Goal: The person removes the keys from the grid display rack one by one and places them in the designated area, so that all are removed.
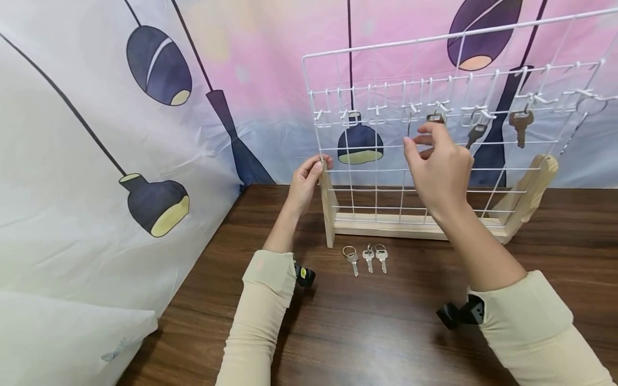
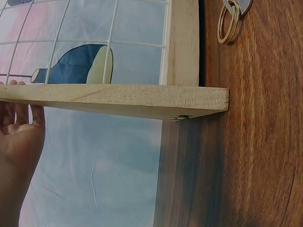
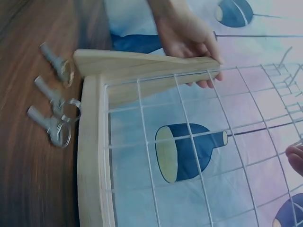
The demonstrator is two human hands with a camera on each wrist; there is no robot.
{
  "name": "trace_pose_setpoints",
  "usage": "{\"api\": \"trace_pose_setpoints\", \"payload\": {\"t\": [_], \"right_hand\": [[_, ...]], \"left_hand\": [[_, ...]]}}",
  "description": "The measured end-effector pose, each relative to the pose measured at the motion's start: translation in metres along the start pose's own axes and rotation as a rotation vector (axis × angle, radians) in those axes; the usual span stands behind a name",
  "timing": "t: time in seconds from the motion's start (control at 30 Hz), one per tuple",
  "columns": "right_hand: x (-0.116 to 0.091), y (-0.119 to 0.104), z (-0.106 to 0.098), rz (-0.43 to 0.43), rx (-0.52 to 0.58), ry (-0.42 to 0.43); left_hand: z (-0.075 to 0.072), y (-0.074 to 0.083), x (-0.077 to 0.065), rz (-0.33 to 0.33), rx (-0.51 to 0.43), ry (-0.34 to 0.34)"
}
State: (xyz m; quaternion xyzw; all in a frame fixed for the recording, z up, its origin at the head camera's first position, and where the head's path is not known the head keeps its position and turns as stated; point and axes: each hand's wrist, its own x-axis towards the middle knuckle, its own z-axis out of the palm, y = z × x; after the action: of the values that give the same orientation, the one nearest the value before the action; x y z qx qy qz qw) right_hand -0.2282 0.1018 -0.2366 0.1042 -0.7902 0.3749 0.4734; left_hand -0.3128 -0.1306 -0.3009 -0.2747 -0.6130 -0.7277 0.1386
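Observation:
A white wire grid rack [image 1: 376,190] stands on a wooden base [image 1: 386,225] with hooks across its upper part. The left hand [image 1: 306,179] grips the top of the rack's left wooden upright [image 1: 328,209], fingers curled over it, also seen in the right wrist view. The right hand [image 1: 444,166] is raised before the grid, fingers bent, its thumb tip by the lower end of a thin key [image 1: 409,127] hanging edge-on from a hook. A gap shows between thumb and fingers. Only a fingertip [image 3: 294,160] of it appears in the right wrist view.
More keys hang to the right, among them a brown key [image 1: 521,126] and a dark key [image 1: 476,135]. Three silver keys with rings, one of them this key [image 1: 381,254], lie on the brown wooden table [image 1: 357,321] before the base. A printed cloth [image 1: 270,80] hangs behind.

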Motion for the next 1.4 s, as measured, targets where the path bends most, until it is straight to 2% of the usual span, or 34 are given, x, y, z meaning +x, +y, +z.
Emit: {"api": "trace_pose_setpoints", "payload": {"t": [0.3, 0.5, 0.83, 1.07, 1.2, 1.4], "right_hand": [[0.015, -0.001, 0.011, 0.013, -0.099, 0.047], [0.016, -0.003, 0.013, -0.023, -0.067, 0.074], [0.012, -0.011, 0.011, -0.008, 0.033, 0.105], [0.006, -0.015, 0.005, -0.021, 0.033, 0.117], [0.002, -0.016, 0.001, -0.058, 0.040, 0.126], [0.003, -0.021, -0.005, -0.051, 0.044, 0.139]], "left_hand": [[0.000, 0.001, 0.001, -0.001, 0.000, -0.005], [-0.001, 0.001, 0.001, 0.009, -0.002, -0.009], [-0.001, 0.001, 0.000, 0.004, -0.005, -0.008], [-0.001, 0.002, 0.001, 0.006, -0.007, -0.008], [-0.001, 0.002, 0.001, 0.002, -0.010, -0.004], [0.000, 0.002, 0.001, -0.004, -0.004, 0.001]]}}
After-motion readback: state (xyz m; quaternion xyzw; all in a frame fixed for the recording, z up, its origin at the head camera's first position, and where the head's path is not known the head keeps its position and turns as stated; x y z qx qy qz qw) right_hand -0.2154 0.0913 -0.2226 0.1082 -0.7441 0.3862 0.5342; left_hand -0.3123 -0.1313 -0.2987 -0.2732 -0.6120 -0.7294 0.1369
